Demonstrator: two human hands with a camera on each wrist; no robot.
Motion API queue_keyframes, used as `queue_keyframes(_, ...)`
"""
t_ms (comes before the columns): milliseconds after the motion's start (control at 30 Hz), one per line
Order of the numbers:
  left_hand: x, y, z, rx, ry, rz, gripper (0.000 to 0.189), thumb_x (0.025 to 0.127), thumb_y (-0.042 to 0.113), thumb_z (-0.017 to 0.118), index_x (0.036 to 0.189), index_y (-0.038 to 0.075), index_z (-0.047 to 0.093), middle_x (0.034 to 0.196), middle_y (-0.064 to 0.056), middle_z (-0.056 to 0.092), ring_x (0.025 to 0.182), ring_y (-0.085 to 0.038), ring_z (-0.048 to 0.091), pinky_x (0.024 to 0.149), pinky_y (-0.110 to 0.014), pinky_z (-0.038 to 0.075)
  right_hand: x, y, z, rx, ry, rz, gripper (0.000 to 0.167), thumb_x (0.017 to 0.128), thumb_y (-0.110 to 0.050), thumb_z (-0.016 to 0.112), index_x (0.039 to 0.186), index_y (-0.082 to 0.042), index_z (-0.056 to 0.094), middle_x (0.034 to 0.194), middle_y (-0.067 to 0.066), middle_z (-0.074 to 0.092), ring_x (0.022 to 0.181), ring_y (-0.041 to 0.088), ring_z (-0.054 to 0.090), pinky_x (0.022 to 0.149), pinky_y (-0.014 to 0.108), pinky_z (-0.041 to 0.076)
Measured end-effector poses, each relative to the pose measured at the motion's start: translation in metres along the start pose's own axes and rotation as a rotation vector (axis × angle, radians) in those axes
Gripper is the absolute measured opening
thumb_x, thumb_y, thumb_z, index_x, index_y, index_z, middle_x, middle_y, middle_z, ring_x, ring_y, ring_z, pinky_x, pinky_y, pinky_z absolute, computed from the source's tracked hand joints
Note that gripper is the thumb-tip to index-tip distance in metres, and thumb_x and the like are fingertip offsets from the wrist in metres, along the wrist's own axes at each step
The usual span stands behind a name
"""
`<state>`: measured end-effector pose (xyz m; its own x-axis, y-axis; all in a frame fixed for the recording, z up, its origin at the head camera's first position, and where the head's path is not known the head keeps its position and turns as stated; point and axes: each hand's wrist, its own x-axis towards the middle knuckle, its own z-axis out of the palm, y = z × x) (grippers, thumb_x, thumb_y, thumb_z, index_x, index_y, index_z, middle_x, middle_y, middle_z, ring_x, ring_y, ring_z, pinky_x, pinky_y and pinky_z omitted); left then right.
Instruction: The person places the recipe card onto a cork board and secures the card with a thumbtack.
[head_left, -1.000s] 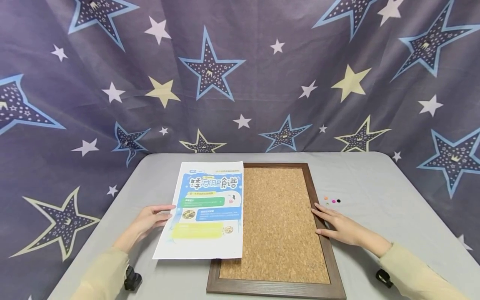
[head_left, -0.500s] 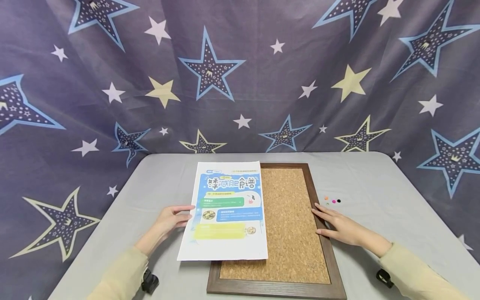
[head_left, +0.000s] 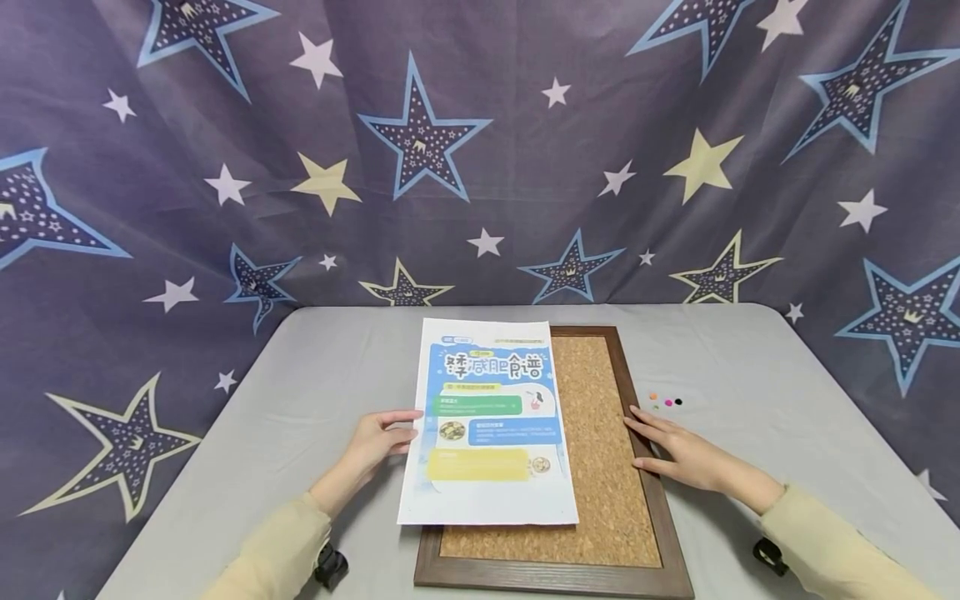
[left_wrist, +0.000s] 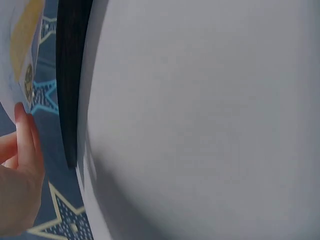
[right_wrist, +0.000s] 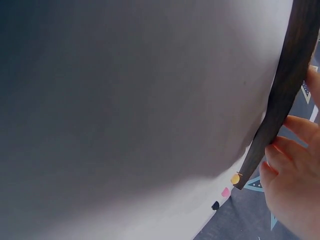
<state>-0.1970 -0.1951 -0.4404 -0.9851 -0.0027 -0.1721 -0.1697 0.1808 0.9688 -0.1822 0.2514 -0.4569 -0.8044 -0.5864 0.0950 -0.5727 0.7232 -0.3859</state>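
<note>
My left hand (head_left: pixel 372 448) pinches the left edge of a printed poster (head_left: pixel 491 467), white with blue, green and yellow blocks. The poster overlaps the left part of a cork board (head_left: pixel 611 475) with a brown wooden frame (head_left: pixel 551 577), and it covers the frame's left side down to near the bottom corner. In the left wrist view my thumb and fingers (left_wrist: pixel 22 120) meet at the paper's edge. My right hand (head_left: pixel 686 457) rests with extended fingers against the frame's right side; the right wrist view shows those fingertips (right_wrist: pixel 289 121) along the frame's outer edge.
Several small coloured pushpins lie beyond the board's right side, among them a black one (head_left: pixel 678 402), a pink one (head_left: pixel 668 403) and an orange one (right_wrist: pixel 235 178). A grey cloth covers the table (head_left: pixel 795 400). A star-patterned curtain (head_left: pixel 510 150) hangs behind it.
My left hand has carried the poster to the right, so it overlaps more of the cork board. My right hand and the board stay where they were.
</note>
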Motion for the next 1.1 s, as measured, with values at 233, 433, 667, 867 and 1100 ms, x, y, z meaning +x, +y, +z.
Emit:
queue_keyframes(233, -0.001, 0.002, 0.025, -0.038, 0.013, -0.013, 0.030, 0.077, -0.008, 0.057, 0.107, -0.009, 0.059, 0.096, -0.021, 0.063, 0.069, -0.015, 0.063, 0.058, -0.024, 0.052, 0.000, 0.001, 0.000, -0.003, 0.000, 0.004, 0.063, 0.086, -0.039, 0.053, 0.134, -0.003, 0.037, 0.139, 0.021, 0.029, 0.121, 0.043, 0.032, 0.091, 0.055, 0.033)
queue_keyframes(433, -0.003, 0.006, 0.044, -0.029, 0.002, -0.021, 0.029, 0.077, -0.008, 0.058, 0.106, -0.008, 0.061, 0.100, -0.023, 0.061, 0.065, -0.014, 0.062, 0.055, -0.023, 0.052, 0.000, 0.000, 0.000, -0.011, 0.011, -0.006, 0.062, 0.086, -0.038, 0.054, 0.133, -0.002, 0.038, 0.138, 0.022, 0.029, 0.121, 0.043, 0.033, 0.092, 0.055, 0.033)
queue_keyframes(667, -0.005, 0.006, 0.061, -0.017, -0.035, -0.014, 0.028, 0.078, -0.007, 0.058, 0.106, -0.006, 0.062, 0.110, -0.020, 0.057, 0.061, -0.009, 0.060, 0.055, -0.022, 0.051, 0.000, 0.001, 0.001, -0.027, 0.023, -0.008, 0.062, 0.085, -0.038, 0.055, 0.133, -0.002, 0.039, 0.138, 0.022, 0.031, 0.120, 0.042, 0.034, 0.092, 0.054, 0.034)
queue_keyframes(867, -0.005, 0.003, 0.068, -0.019, -0.050, -0.010, 0.028, 0.077, -0.008, 0.057, 0.105, -0.007, 0.062, 0.097, -0.014, 0.060, 0.057, -0.007, 0.056, 0.053, -0.020, 0.049, 0.000, 0.002, 0.001, -0.032, 0.023, -0.008, 0.062, 0.085, -0.039, 0.055, 0.133, -0.002, 0.038, 0.138, 0.022, 0.031, 0.120, 0.042, 0.034, 0.092, 0.053, 0.034)
queue_keyframes(1100, -0.008, 0.003, 0.074, 0.017, -0.066, 0.001, 0.028, 0.077, -0.008, 0.056, 0.105, -0.008, 0.061, 0.097, -0.015, 0.058, 0.058, -0.007, 0.056, 0.053, -0.020, 0.049, 0.000, 0.001, 0.001, -0.026, 0.009, 0.007, 0.064, 0.085, -0.041, 0.053, 0.134, -0.004, 0.037, 0.139, 0.021, 0.029, 0.121, 0.042, 0.033, 0.092, 0.054, 0.033)
